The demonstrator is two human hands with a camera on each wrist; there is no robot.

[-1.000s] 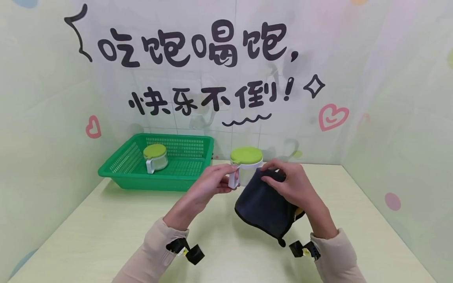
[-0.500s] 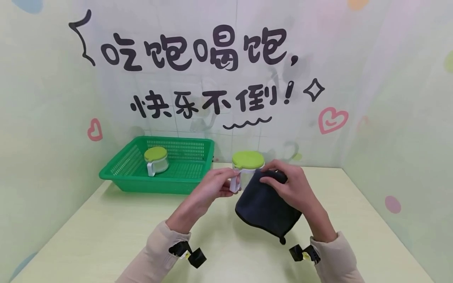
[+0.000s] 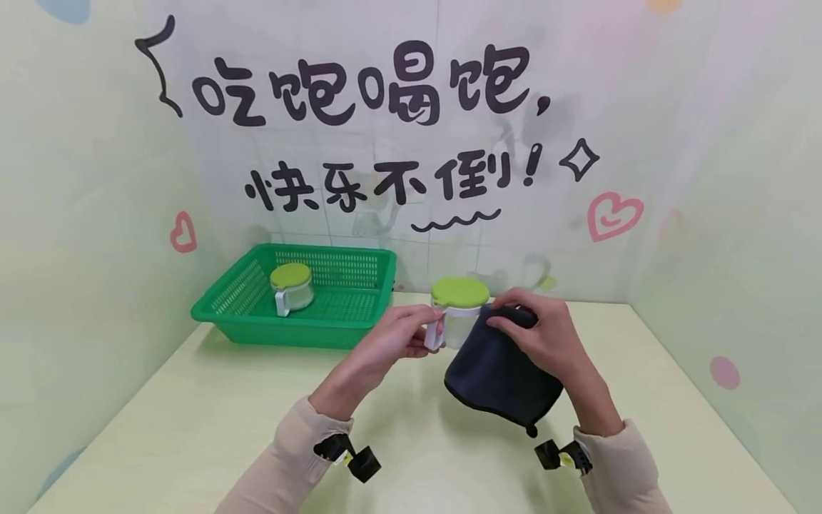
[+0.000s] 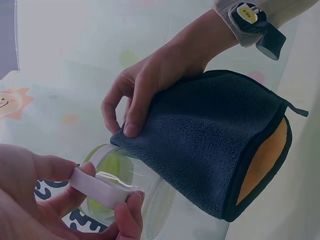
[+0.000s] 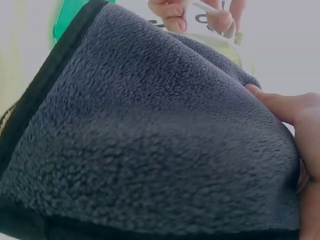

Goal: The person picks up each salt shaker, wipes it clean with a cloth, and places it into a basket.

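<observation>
My left hand (image 3: 398, 334) grips the white handle (image 4: 100, 190) of a clear seasoning jar (image 3: 457, 330) with a green lid (image 3: 459, 291). The jar is held up over the table, lid on top. With thumb and fingers, my right hand (image 3: 539, 328) pinches a dark grey cleaning cloth (image 3: 497, 371) at the jar's right side. The cloth hangs down from these fingers and covers part of the jar. Its orange reverse side (image 4: 265, 165) shows at the lower edge in the left wrist view. In the right wrist view the cloth hides most of the jar.
A green plastic basket (image 3: 295, 335) stands at the back left of the pale table (image 3: 212, 414). Inside it sits a second seasoning jar (image 3: 297, 294) with a green lid and white handle. A printed backdrop (image 3: 359, 235) rises right behind the table.
The head view has shifted slightly. Jar and hands sit a touch lower against the basket. The cloth's hanging corner has swung slightly right, and its orange edge no longer shows in the head view.
</observation>
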